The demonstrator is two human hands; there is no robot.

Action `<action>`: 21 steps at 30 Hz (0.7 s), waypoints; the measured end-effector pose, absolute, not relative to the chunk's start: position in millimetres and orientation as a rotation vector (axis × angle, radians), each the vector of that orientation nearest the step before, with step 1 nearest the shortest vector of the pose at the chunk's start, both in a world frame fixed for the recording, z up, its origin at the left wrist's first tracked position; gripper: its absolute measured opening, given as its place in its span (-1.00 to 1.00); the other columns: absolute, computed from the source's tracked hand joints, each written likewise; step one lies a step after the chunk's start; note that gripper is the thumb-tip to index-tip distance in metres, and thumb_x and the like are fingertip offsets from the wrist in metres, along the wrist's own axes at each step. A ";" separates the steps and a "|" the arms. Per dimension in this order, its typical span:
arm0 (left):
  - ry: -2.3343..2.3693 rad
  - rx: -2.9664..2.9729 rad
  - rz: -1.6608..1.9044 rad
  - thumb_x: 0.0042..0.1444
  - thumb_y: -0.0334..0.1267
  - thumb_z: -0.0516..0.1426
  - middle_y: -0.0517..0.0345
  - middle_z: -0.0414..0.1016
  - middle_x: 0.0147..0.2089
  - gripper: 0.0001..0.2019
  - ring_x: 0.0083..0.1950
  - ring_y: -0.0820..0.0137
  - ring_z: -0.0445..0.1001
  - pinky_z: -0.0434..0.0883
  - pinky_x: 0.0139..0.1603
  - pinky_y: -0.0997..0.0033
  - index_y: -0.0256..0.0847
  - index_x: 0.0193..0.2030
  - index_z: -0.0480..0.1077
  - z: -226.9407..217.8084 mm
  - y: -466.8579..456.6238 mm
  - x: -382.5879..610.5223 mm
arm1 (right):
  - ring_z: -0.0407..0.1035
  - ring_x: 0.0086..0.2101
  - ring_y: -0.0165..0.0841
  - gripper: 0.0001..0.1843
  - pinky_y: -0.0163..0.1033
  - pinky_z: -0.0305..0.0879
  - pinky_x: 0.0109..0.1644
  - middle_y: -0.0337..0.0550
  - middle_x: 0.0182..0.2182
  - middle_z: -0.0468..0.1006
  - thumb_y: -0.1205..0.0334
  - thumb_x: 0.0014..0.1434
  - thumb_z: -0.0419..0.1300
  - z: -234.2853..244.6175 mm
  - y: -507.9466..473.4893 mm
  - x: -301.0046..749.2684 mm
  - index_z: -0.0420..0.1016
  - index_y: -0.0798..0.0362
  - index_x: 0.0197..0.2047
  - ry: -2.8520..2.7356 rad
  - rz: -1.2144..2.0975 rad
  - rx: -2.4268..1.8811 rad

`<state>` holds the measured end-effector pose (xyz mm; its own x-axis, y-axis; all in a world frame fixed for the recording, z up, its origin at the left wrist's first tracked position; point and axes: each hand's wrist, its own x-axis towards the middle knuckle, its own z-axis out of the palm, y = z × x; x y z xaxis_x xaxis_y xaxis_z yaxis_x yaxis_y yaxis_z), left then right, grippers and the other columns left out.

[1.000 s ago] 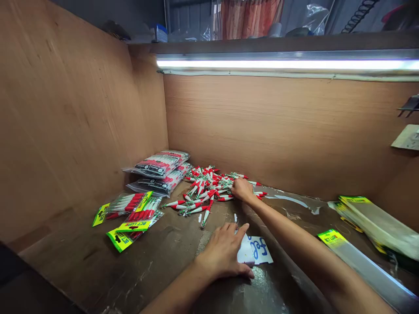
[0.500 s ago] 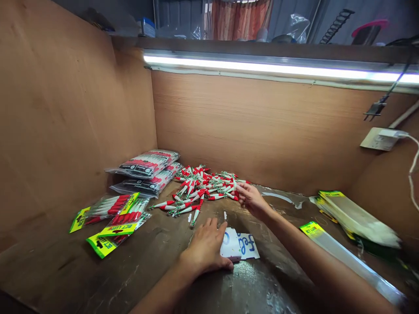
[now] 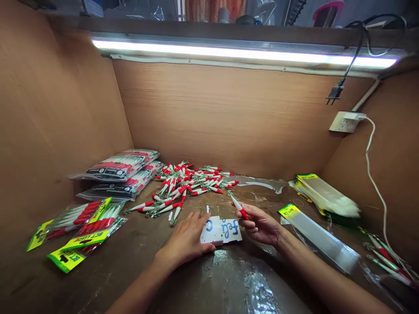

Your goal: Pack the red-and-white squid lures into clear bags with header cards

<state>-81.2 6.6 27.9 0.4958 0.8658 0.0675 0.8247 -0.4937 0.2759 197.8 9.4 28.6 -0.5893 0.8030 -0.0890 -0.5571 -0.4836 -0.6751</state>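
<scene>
Worktop (image 3: 229, 283), lure pile (image 3: 193, 185), one red-and-white lure (image 3: 238, 208) pinched.
Your left hand (image 3: 185, 240) lies flat, fingers spread, on the white card (image 3: 225, 231); your right hand (image 3: 262, 226) grips the lure just beside the card, near the pile.

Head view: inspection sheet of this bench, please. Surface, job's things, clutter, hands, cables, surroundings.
Surface: dark worktop, glossy film patches near the front.
Job's things: one red-and-white lure; loose lure pile behind it; white card with blue writing.
Clutter: packed bags at left, stacked bags behind them; empty sleeves at right.
Hands: left hand flat, fingers on the white card; right hand pinches the lure.
Cables: white cable runs from wall socket; black plug hangs unplugged.
Surroundings: plywood walls; lit tube light above.
</scene>
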 end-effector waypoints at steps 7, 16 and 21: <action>1.417 2.559 0.262 -0.03 0.20 0.27 -0.08 0.30 0.29 -0.11 0.29 -0.02 0.28 0.27 0.23 0.03 0.02 0.42 0.11 24.3 8.4 -81.7 | 0.31 -0.52 -0.61 -0.62 -0.50 0.28 -0.46 -0.15 -0.19 0.59 0.25 0.10 0.43 24.6 16.1 200.8 0.52 0.04 -0.01 -0.906 2.031 -0.641; 1.385 2.538 0.244 -0.06 0.23 0.28 -0.05 0.34 0.27 -0.07 0.28 -0.05 0.28 0.25 0.23 0.04 0.02 0.43 0.11 31.3 10.3 -85.9 | 0.35 -0.47 -0.49 -0.74 -0.37 0.26 -0.38 -0.21 -0.42 0.58 0.19 -0.03 0.49 14.9 25.5 199.0 0.63 0.10 -0.27 -1.247 1.503 -0.882; 1.401 2.487 0.241 -0.11 0.26 0.28 -0.03 0.31 0.32 -0.09 0.32 -0.10 0.26 0.21 0.27 0.01 0.05 0.39 0.18 28.9 13.7 -86.5 | 0.37 -0.44 -0.44 -0.70 -0.30 0.28 -0.31 -0.18 -0.40 0.60 0.13 0.01 0.46 24.4 28.5 209.3 0.64 0.11 -0.22 -1.418 1.316 -0.957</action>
